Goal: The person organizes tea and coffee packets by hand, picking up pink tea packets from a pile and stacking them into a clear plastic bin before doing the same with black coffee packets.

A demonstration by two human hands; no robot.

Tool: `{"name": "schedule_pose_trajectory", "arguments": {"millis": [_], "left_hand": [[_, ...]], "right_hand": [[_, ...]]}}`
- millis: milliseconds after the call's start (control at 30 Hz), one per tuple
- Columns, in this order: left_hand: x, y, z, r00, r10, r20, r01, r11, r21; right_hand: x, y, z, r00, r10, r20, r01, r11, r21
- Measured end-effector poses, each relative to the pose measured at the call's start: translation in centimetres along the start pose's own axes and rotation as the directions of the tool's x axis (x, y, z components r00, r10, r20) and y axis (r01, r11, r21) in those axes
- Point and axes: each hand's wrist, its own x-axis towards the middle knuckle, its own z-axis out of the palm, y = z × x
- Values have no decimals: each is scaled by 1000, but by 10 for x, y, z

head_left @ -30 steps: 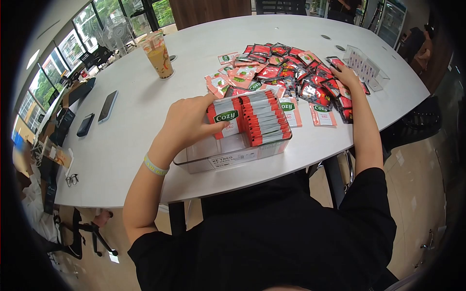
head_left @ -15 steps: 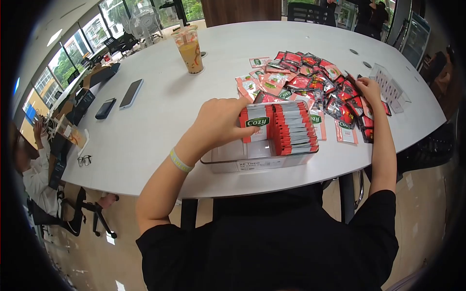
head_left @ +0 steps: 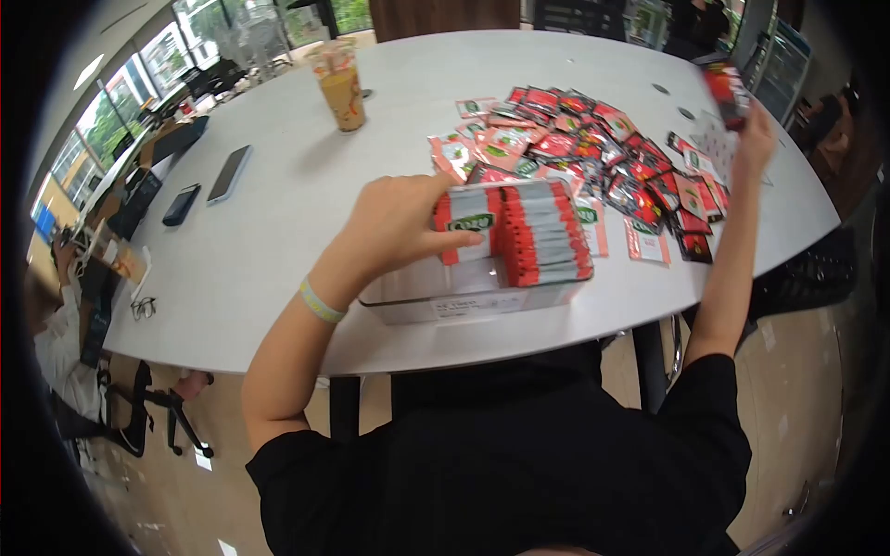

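Observation:
My left hand is closed on a small stack of red and white Cozy tea sachets at the left of a clear plastic box, its thumb across the front one. To their right in the box stands a tight row of sachets on edge. Raised at the right, my right hand grips a black and red sachet, blurred by motion. Below and left of that hand, a loose heap of red, black and pink sachets is spread over the table.
Behind the right forearm stands a clear stand, partly hidden. On the white table are a cup of orange drink, a phone, a dark small case and glasses. A person sits at the far left.
My right hand has risen from the heap's right side, lifting a black and red sachet away. My left hand keeps its grip at the box. The whole view has shifted slightly.

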Motion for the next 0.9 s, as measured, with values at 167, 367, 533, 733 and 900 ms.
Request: {"name": "schedule_pose_trajectory", "arguments": {"millis": [167, 367, 533, 733, 900], "left_hand": [[0, 5, -5, 996, -59, 69, 57, 998, 35], [0, -3, 5, 1000, 5, -26, -4, 999, 47], [1, 2, -2, 999, -46, 24, 45, 999, 21], [-1, 4, -3, 993, -89, 78, 90, 996, -4], [-1, 4, -1, 999, -35, 11, 35, 999, -23]], "right_hand": [[-6, -58, 18, 991, 28, 128, -98, 807, 582], [-63, 6, 31, 763, 308, 568, 260, 658, -706], [-38, 41, -16, 909, 224, 351, 213, 474, -854], [-54, 93, -36, 791, 425, 441, 355, 269, -895], [-62, 92, -15, 693, 551, 465, 230, 442, -867]]}}
